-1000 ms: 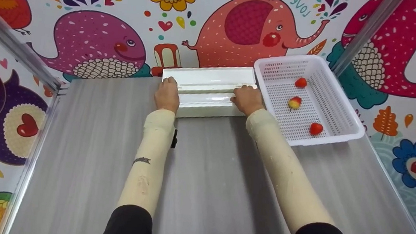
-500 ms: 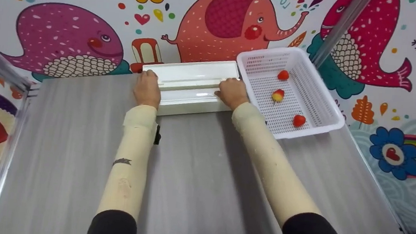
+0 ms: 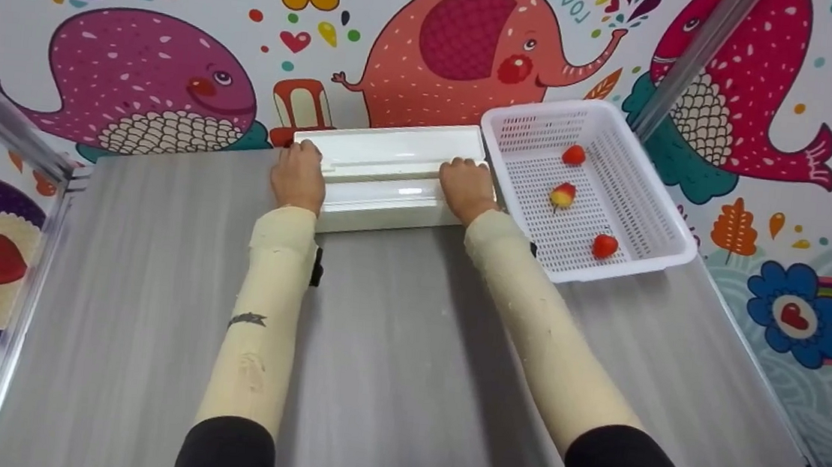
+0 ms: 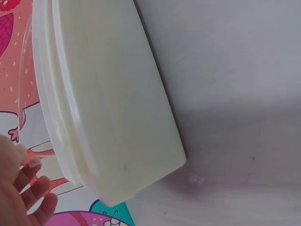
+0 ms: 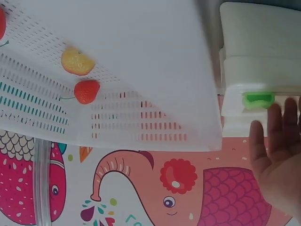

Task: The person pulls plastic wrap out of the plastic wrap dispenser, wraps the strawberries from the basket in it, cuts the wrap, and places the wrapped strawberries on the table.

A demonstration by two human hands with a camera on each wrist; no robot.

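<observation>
A long white box (image 3: 387,220) stands against the back wall, its lid (image 3: 393,147) raised at the back. My left hand (image 3: 298,176) grips the lid at the left end, fingers bent over the edge. In the left wrist view, the left hand (image 4: 28,193) shows half-curled fingers beside a clear thin edge (image 4: 19,99). At the other end my right hand (image 3: 467,189) holds the lid's edge, knuckles up. The right wrist view shows the right hand's fingertips (image 5: 275,117) close by a green clip (image 5: 258,100) on the box; the thumb is hidden there.
A white perforated basket (image 3: 678,245) stands just right of the box. Inside lie two red strawberry-like fruits, one farther back (image 3: 574,155) and one nearer (image 3: 605,245), and a yellow-red fruit (image 3: 562,195) between them. The grey tabletop (image 3: 375,350) extends towards me.
My head view shifted left to right across the scene, then slightly back. Both hands stay at the box's ends; the right thumb, visible earlier, is now hidden. The box and fruits have not moved.
</observation>
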